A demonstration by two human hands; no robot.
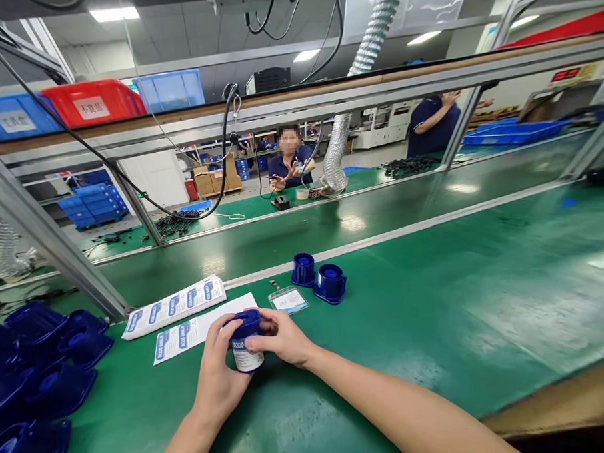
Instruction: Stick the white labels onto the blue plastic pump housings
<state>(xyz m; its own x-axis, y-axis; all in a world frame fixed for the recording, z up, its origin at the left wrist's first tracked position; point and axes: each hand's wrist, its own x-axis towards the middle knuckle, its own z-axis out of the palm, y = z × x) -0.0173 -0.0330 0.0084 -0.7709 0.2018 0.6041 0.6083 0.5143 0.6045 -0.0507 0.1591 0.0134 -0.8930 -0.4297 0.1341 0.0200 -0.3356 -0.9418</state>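
Both hands, the left hand and the right hand, close their fingers around a blue cup-shaped part bearing a white and blue label, above the near part of the green table. The table's near edge slants in at lower right; bare green surface opens to the right of the hands. To the left, blue parts crowd together. Just beyond the hands lie a label sheet, a label stack and a badge; two blue parts stand past the badge. Farther off, a metal strip crosses the table, a slanted metal post rises at left, and a person sits beyond.
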